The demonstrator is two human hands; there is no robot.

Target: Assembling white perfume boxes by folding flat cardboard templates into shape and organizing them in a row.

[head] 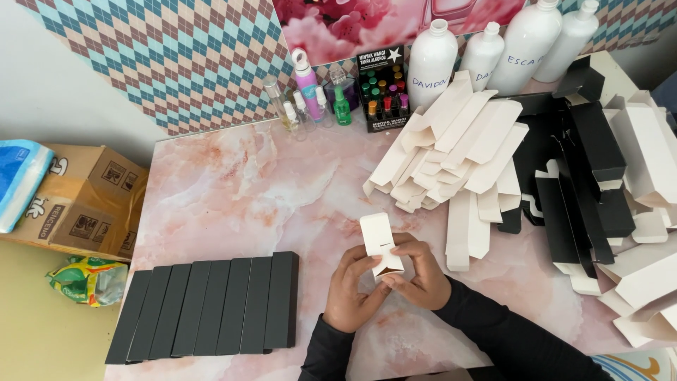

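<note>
Holding a small white folded cardboard box (381,243) above the pink marbled tabletop (254,190), just below centre: left hand (352,289) at 7 o'clock of the box, fingers curled against its lower edge; right hand (419,275) at 4 o'clock, fingers closed on the box's open lower flap. Both sleeves black. At 9 o'clock of the hands, near the front edge, a row of flat black rectangular cardboard sleeves (211,307) lying side by side, touching. At 1 o'clock, a heap of unfolded white cardboard box blanks (451,148); at 3 o'clock, mixed black and white cardboard blanks (599,190) piled loosely. Off the table at 9 o'clock, a brown corrugated carton (84,201). Farthest, at 12 o'clock against the wall: small clear spray bottles (296,109), a black display box of coloured vials (383,88), tall white plastic bottles (493,49).
</note>
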